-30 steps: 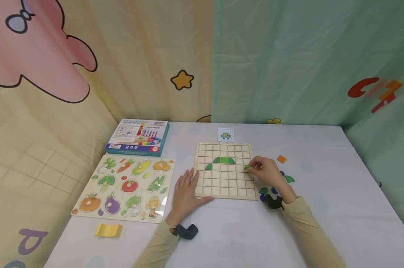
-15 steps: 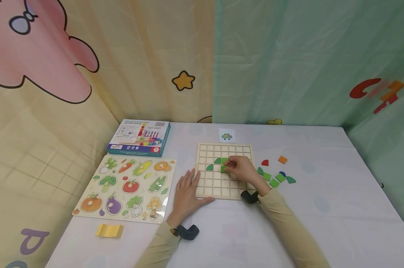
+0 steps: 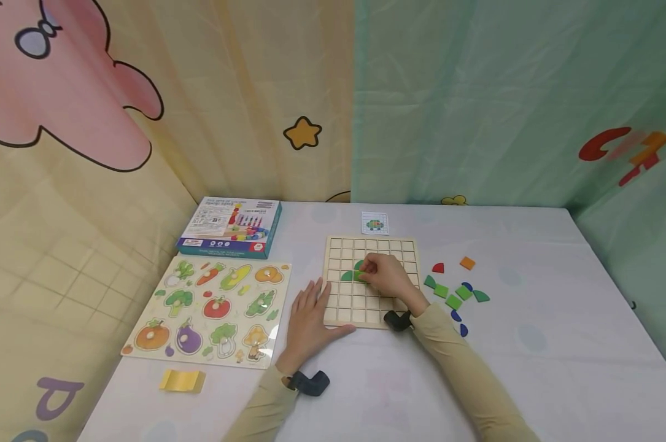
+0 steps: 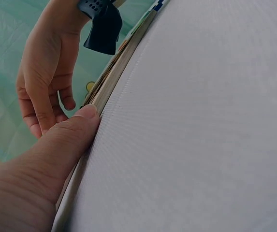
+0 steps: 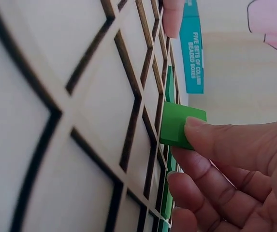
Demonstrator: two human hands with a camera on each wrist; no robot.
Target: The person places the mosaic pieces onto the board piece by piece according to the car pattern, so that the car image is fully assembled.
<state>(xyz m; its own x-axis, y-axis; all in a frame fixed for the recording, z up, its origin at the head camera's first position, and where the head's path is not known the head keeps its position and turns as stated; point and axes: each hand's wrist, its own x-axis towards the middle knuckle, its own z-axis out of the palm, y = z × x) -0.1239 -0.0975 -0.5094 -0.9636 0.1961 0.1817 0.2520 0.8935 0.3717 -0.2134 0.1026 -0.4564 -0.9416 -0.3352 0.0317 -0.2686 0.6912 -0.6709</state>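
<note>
A wooden grid board [image 3: 345, 312] lies on the white table. My right hand [image 3: 382, 276] is over its upper middle and pinches a light green square tile [image 5: 177, 126] above a cell of the grid board [image 5: 56, 121]. Dark green curved pieces [image 3: 347, 276] sit in the cells beside it. My left hand [image 3: 306, 316] lies flat at the board's left edge, thumb [image 4: 56, 145] pressed against its rim [image 4: 109, 82]. Loose tiles [image 3: 454, 294] in green, blue, red and orange lie to the right of the board.
A small pattern card [image 3: 374, 223] lies behind the board. A vegetable peg puzzle [image 3: 211, 310] and a blue box [image 3: 230, 227] are at the left, with a yellow piece [image 3: 181, 380] near the front edge. Curtains close in the back and sides.
My right hand has carried the green square from the board's right edge leftward to the upper middle cells, uncovering the loose tiles. The left hand has stayed put.
</note>
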